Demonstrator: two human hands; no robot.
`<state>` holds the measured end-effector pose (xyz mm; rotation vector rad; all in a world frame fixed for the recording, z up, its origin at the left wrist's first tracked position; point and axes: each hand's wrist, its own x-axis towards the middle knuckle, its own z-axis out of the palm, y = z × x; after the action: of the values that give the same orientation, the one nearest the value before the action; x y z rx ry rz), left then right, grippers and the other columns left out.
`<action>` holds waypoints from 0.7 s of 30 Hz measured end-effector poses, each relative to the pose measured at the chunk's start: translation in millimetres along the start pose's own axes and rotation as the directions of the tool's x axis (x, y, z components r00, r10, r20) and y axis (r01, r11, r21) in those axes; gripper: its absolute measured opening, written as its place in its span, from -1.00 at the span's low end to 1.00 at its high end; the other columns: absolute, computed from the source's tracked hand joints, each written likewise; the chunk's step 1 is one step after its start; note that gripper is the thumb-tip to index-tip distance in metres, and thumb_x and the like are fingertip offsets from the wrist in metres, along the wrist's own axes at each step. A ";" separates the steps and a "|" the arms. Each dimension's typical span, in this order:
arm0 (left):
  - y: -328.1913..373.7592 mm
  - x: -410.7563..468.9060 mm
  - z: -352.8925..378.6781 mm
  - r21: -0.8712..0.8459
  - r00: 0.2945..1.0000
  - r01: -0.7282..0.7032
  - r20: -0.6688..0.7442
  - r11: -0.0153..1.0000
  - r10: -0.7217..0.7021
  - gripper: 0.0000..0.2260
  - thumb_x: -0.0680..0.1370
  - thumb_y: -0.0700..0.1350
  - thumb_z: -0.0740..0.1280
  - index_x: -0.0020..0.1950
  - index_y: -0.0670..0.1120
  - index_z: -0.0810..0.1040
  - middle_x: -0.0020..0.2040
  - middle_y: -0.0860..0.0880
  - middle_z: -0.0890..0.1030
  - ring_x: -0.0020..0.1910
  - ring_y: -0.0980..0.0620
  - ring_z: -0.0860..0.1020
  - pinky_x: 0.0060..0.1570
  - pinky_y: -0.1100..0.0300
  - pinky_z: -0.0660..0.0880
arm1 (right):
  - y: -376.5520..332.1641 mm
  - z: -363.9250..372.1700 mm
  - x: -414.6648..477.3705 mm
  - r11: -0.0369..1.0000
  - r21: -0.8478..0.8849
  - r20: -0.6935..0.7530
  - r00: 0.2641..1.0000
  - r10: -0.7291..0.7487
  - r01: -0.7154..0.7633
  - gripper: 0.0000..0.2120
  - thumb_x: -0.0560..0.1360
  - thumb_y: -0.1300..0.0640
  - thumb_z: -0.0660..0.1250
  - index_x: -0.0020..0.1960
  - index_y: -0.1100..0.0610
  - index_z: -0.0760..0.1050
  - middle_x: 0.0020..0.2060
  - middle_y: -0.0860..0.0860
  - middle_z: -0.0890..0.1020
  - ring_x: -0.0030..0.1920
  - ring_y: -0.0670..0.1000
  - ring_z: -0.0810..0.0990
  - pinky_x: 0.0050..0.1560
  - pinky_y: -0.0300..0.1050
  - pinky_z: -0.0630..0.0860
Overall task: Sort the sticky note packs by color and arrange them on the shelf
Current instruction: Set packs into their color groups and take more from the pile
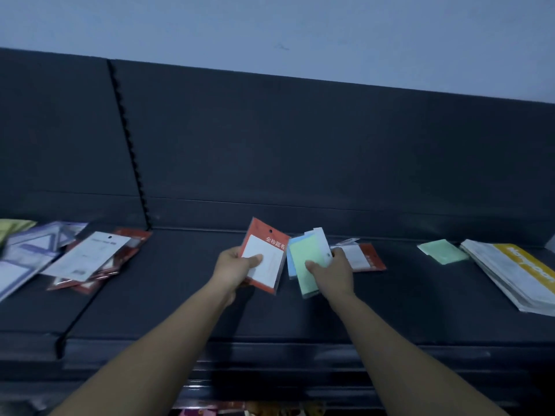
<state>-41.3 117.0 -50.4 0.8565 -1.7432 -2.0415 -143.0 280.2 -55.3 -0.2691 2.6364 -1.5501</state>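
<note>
Red glossy flat pack (pixel 264 256) and green pack (pixel 306 259) fill both hands.

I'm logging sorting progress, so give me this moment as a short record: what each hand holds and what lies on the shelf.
surface: dark shelf
left hand: grips red-edged pack of white notes
right hand: grips pale green and blue packs
behind right hand: red-edged pack lying flat
far right: loose green pack, yellow-and-white stack
far left: mixed pile of red and white packs
</note>
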 end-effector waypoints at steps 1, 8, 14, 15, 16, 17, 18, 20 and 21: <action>1.5 -1.6 -8.3 -0.026 1.000 -0.006 -0.020 1.000 0.006 -0.84 0.51 -0.25 0.39 0.08 -0.15 0.59 0.01 -0.12 0.68 -0.01 -0.12 0.64 -0.04 -0.01 0.59 | -7.9 8.4 -2.0 0.999 0.016 0.008 1.000 -0.029 0.028 -0.69 0.40 0.12 0.46 0.03 0.18 0.40 -0.05 0.05 0.56 -0.04 0.10 0.56 -0.02 -0.02 0.51; 13.9 -12.0 -107.7 -0.103 0.982 -0.058 -0.185 0.993 0.038 -0.80 0.51 -0.24 0.40 0.12 -0.19 0.57 0.03 -0.14 0.67 -0.01 -0.14 0.65 0.06 -0.12 0.58 | -71.4 89.7 -39.3 0.968 0.231 0.115 0.985 -0.128 0.099 -0.87 0.45 0.21 0.43 -0.05 0.10 0.51 -0.11 0.03 0.63 -0.11 0.07 0.61 -0.10 -0.09 0.54; 20.2 -26.1 -197.4 -0.065 0.962 -0.088 -0.265 0.994 0.068 -0.83 0.58 -0.16 0.32 0.15 -0.14 0.53 -0.01 -0.10 0.67 -0.09 -0.10 0.63 -0.23 0.06 0.57 | -120.7 169.0 -84.0 0.950 0.293 0.155 0.975 -0.161 0.110 -0.88 0.45 0.19 0.43 -0.06 0.09 0.51 -0.09 0.01 0.64 -0.10 0.04 0.62 -0.06 -0.08 0.56; 20.6 -28.2 -211.7 -0.044 0.958 -0.091 -0.278 0.995 0.075 -0.84 0.59 -0.14 0.30 0.15 -0.14 0.52 -0.03 -0.11 0.66 -0.15 -0.10 0.61 -0.33 0.11 0.52 | -128.7 180.8 -90.9 0.948 0.297 0.153 0.974 -0.167 0.116 -0.88 0.45 0.19 0.43 -0.06 0.09 0.51 -0.09 0.01 0.64 -0.09 0.03 0.62 -0.05 -0.09 0.55; 21.6 -30.2 -225.2 -0.025 0.954 -0.091 -0.288 0.996 0.080 -0.84 0.60 -0.13 0.29 0.14 -0.14 0.51 -0.04 -0.12 0.65 -0.19 -0.10 0.59 -0.40 0.14 0.48 | -136.9 191.7 -97.7 0.946 0.300 0.146 0.974 -0.173 0.123 -0.89 0.46 0.18 0.43 -0.06 0.09 0.51 -0.08 0.01 0.64 -0.09 0.03 0.62 -0.04 -0.08 0.55; 23.0 -31.9 -238.0 -0.009 0.951 -0.093 -0.297 0.996 0.087 -0.84 0.60 -0.12 0.28 0.14 -0.14 0.50 -0.04 -0.12 0.64 -0.22 -0.09 0.58 -0.45 0.15 0.46 | -145.1 201.9 -104.1 0.945 0.301 0.137 0.975 -0.178 0.130 -0.89 0.46 0.17 0.42 -0.06 0.09 0.50 -0.08 0.01 0.64 -0.09 0.04 0.62 -0.03 -0.07 0.56; 24.3 -32.0 -250.4 0.005 0.948 -0.102 -0.302 0.995 0.098 -0.83 0.60 -0.12 0.27 0.15 -0.15 0.49 -0.03 -0.13 0.64 -0.23 -0.09 0.58 -0.47 0.17 0.45 | -152.8 211.4 -110.4 0.944 0.300 0.127 0.975 -0.183 0.138 -0.89 0.46 0.17 0.42 -0.06 0.09 0.50 -0.09 0.00 0.63 -0.09 0.04 0.61 -0.03 -0.06 0.56; 26.8 -30.8 -272.8 0.043 0.939 -0.120 -0.319 0.992 0.127 -0.81 0.60 -0.13 0.27 0.18 -0.16 0.48 0.00 -0.13 0.63 -0.23 -0.08 0.58 -0.50 0.18 0.44 | -166.3 228.1 -123.0 0.944 0.290 0.101 0.976 -0.192 0.156 -0.89 0.48 0.16 0.40 -0.06 0.09 0.47 -0.13 -0.03 0.60 -0.11 0.03 0.59 -0.08 -0.10 0.52; 28.2 -30.3 -282.8 0.071 0.933 -0.119 -0.333 0.990 0.136 -0.82 0.61 -0.13 0.26 0.19 -0.14 0.47 0.03 -0.12 0.62 -0.20 -0.08 0.58 -0.49 0.19 0.44 | -171.4 235.3 -128.4 0.946 0.278 0.079 0.977 -0.197 0.169 -0.89 0.49 0.16 0.39 -0.05 0.10 0.46 -0.15 -0.05 0.58 -0.13 0.02 0.57 -0.11 -0.13 0.48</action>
<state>155.1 -90.1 -37.1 1.0119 -1.6163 -1.6596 37.9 20.3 -24.2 -0.5734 2.3410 -1.8699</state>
